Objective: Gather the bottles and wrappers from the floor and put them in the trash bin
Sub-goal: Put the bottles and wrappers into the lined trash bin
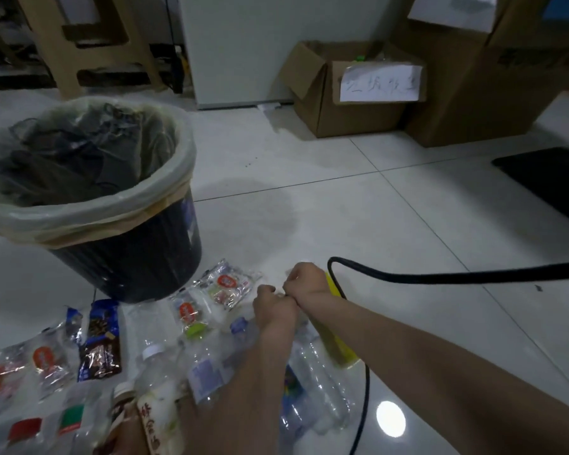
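A black trash bin [145, 257] with a clear liner stands at the left, dark bags inside it. Before it on the tiled floor lie several clear snack wrappers [227, 284], a blue-brown wrapper [101, 339] and several clear plastic bottles [319, 379]. A yellow bottle [340, 346] lies under my right forearm. My left hand [273, 307] and my right hand [304, 277] are curled, knuckles together, just right of the wrappers. They seem to pinch a bit of clear plastic between them; it is mostly hidden.
A black cable [440, 275] runs from the right edge and loops down past the yellow bottle. An open cardboard box [352, 90] with a paper label, taller boxes, a white cabinet [237, 44] and a black mat [552, 178] line the back and right.
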